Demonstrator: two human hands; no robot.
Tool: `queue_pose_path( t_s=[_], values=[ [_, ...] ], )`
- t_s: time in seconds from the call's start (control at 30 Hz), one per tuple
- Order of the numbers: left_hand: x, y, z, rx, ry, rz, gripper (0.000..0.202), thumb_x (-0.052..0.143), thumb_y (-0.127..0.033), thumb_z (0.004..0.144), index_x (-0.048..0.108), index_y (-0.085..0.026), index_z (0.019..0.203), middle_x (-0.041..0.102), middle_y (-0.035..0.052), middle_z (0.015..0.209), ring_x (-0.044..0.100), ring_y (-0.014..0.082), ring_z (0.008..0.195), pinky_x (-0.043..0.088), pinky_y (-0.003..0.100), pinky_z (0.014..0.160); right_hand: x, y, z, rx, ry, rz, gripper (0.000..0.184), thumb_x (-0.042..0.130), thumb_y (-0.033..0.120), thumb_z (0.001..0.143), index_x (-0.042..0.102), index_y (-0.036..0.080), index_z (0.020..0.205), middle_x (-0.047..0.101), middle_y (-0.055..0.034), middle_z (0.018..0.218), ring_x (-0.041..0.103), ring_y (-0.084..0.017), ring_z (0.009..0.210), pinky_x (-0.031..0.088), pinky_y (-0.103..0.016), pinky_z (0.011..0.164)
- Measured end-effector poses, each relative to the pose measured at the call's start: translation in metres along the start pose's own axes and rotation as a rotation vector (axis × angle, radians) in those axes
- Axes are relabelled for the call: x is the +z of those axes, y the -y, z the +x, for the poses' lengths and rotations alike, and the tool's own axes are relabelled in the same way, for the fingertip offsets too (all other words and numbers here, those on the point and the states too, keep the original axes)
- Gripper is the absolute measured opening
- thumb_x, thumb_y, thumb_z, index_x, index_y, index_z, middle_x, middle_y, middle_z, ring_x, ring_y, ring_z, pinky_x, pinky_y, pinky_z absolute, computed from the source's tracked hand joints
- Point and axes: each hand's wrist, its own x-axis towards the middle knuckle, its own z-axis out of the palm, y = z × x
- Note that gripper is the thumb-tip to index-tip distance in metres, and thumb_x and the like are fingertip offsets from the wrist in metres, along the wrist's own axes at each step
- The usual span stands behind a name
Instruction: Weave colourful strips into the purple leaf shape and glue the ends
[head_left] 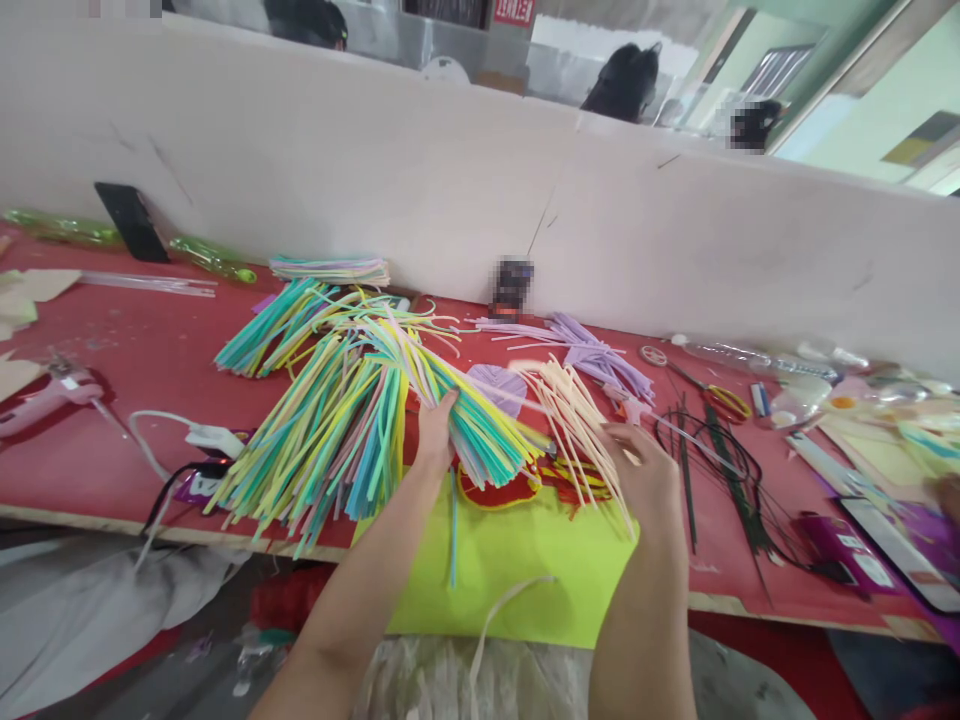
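At a red worktable (127,335), a person's left hand (437,425) grips a multicoloured stem bundle (487,440), thumb across the top, over the far edge of a yellow-green sheet (570,605), the stems slanting down and rightward. Cream stems (570,405) lie above the sheet's far right corner, their long axis on a similar slant and their near ends dropping onto it. They sit just left of the fingers of the right hand (641,465), the nearer of the two; those fingers are curled, but whether they close on a stem cannot be told. Beneath the held bundle, a red and yellow piece (499,492) rests at the sheet's far edge, while a single blue stem (453,530) runs down its left part. To the sheet's left spreads a large fan of mixed stems (319,425), with a pink glue gun (60,395) farther out. Beyond the sheet are lilac stems (600,355) and then a pale partition (375,165); yellow-handled scissors (727,402) lie beyond it to the right, among cables and clear plastic.
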Motion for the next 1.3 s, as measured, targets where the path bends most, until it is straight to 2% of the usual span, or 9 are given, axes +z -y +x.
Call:
queue_pose_path(
  t_s=[0.1, 0.27, 0.43, 0.57, 0.67, 0.87, 1.03, 1.13, 1.3],
  values=[
    [0.003, 0.000, -0.003, -0.055, 0.017, -0.006, 0.041, 0.073, -0.026, 0.060, 0.059, -0.017, 0.098, 0.068, 0.0052, 0.092, 0.063, 0.0213, 0.092, 0.049, 0.036, 0.086, -0.009, -0.030, 0.002, 0.185, -0.125, -0.086, 0.036, 0.056, 0.051, 0.073, 0.066, 0.017, 0.083, 0.067, -0.0090, 0.080, 0.062, -0.022, 0.071, 0.047, -0.037, 0.073],
    [0.005, 0.001, -0.006, -0.115, 0.066, 0.022, 0.045, 0.076, -0.027, 0.055, 0.060, -0.015, 0.095, 0.069, 0.0049, 0.087, 0.066, 0.0225, 0.084, 0.051, 0.037, 0.082, 0.004, -0.062, 0.000, 0.206, -0.106, -0.277, 0.044, 0.051, 0.054, 0.073, 0.067, 0.016, 0.089, 0.065, -0.0138, 0.097, 0.059, -0.028, 0.087, 0.042, -0.045, 0.083],
    [0.006, 0.000, -0.013, -0.212, 0.239, 0.085, 0.046, 0.077, -0.028, 0.053, 0.061, -0.014, 0.094, 0.070, 0.0083, 0.089, 0.066, 0.0261, 0.086, 0.052, 0.039, 0.081, 0.033, -0.025, -0.004, 0.134, -0.064, -0.106, 0.047, 0.046, 0.055, 0.077, 0.065, 0.016, 0.094, 0.064, -0.0138, 0.101, 0.055, -0.029, 0.102, 0.039, -0.045, 0.091],
    [0.011, -0.003, -0.021, -0.254, 0.439, 0.107, 0.044, 0.075, -0.033, 0.056, 0.065, -0.012, 0.093, 0.070, 0.0130, 0.096, 0.063, 0.0298, 0.098, 0.049, 0.040, 0.086, 0.054, 0.026, -0.012, 0.230, 0.361, 0.403, 0.049, 0.042, 0.056, 0.082, 0.059, 0.021, 0.112, 0.066, -0.0084, 0.106, 0.061, -0.024, 0.097, 0.045, -0.040, 0.088],
    [0.009, 0.000, -0.021, -0.212, 0.481, 0.135, 0.044, 0.073, -0.032, 0.058, 0.066, -0.012, 0.096, 0.069, 0.0130, 0.099, 0.061, 0.0295, 0.101, 0.047, 0.041, 0.089, 0.069, 0.050, -0.020, 0.263, 0.603, 0.526, 0.051, 0.050, 0.056, 0.078, 0.056, 0.024, 0.118, 0.061, -0.0052, 0.118, 0.053, -0.023, 0.112, 0.040, -0.038, 0.097],
    [0.000, 0.011, -0.014, -0.121, 0.271, 0.349, 0.039, 0.072, -0.038, 0.062, 0.064, -0.015, 0.092, 0.069, 0.0094, 0.097, 0.064, 0.0258, 0.092, 0.048, 0.039, 0.085, 0.087, 0.059, -0.026, 0.259, 0.475, 0.483, 0.059, 0.063, 0.047, 0.071, 0.050, 0.019, 0.122, 0.060, -0.0069, 0.117, 0.056, -0.023, 0.106, 0.043, -0.037, 0.093],
    [0.006, 0.007, -0.018, -0.017, 0.336, 0.295, 0.040, 0.070, -0.036, 0.065, 0.060, -0.018, 0.100, 0.067, 0.0069, 0.099, 0.062, 0.0225, 0.094, 0.049, 0.035, 0.084, 0.089, 0.061, -0.025, 0.251, 0.322, 0.372, 0.065, 0.067, 0.041, 0.066, 0.047, 0.019, 0.123, 0.058, -0.0096, 0.118, 0.057, -0.024, 0.103, 0.044, -0.040, 0.092],
    [0.008, 0.004, -0.019, -0.010, 0.346, 0.399, 0.047, 0.076, -0.026, 0.057, 0.059, -0.019, 0.100, 0.067, 0.0060, 0.095, 0.062, 0.0224, 0.089, 0.049, 0.035, 0.080, 0.089, 0.060, -0.025, 0.210, 0.321, 0.356, 0.067, 0.068, 0.038, 0.065, 0.045, 0.020, 0.125, 0.055, -0.0090, 0.123, 0.053, -0.025, 0.111, 0.041, -0.041, 0.096],
    [0.003, 0.007, -0.015, 0.005, 0.284, 0.374, 0.029, 0.066, -0.023, 0.064, 0.063, -0.018, 0.092, 0.067, 0.0028, 0.090, 0.061, 0.0209, 0.089, 0.045, 0.033, 0.084, 0.082, 0.057, -0.020, 0.226, 0.410, 0.423, 0.057, 0.066, 0.041, 0.068, 0.052, 0.020, 0.119, 0.061, -0.0075, 0.116, 0.057, -0.025, 0.106, 0.043, -0.040, 0.094]
  ],
)
